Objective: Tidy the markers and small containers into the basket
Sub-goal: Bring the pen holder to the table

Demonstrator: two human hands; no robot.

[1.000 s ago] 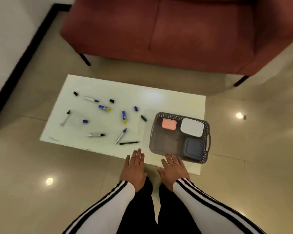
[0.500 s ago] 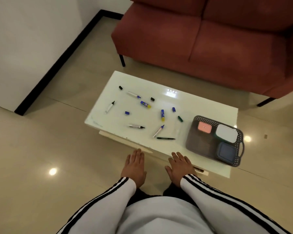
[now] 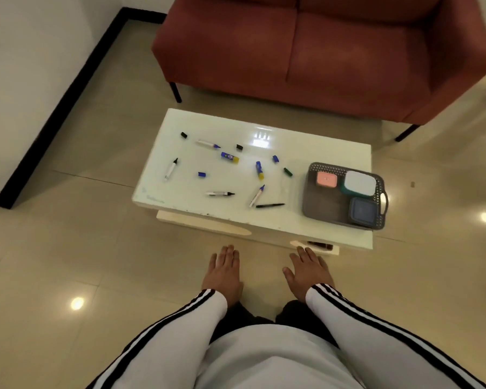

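Note:
A grey basket [image 3: 319,204] sits at the right end of a low white table [image 3: 264,223]. Inside it are a pink container [image 3: 327,179], a white-lidded container [image 3: 359,183] and a dark blue container [image 3: 363,211]. Several markers, loose caps and two glue sticks lie scattered over the table's left half, among them a black pen [image 3: 270,205], a blue-tipped marker [image 3: 256,195] and a black-tipped marker [image 3: 220,194]. My left hand [image 3: 224,272] and right hand [image 3: 307,272] hover flat and empty, fingers apart, short of the table's near edge.
A red sofa [image 3: 320,51] stands behind the table on dark legs. A white wall with a black skirting [image 3: 56,99] runs along the left. The glossy tiled floor [image 3: 68,248] surrounds the table. A lower shelf [image 3: 202,221] juts out under the tabletop.
The view has drawn back from the table, which now sits farther from both hands. The hands stay flat and empty; nothing on the table moved.

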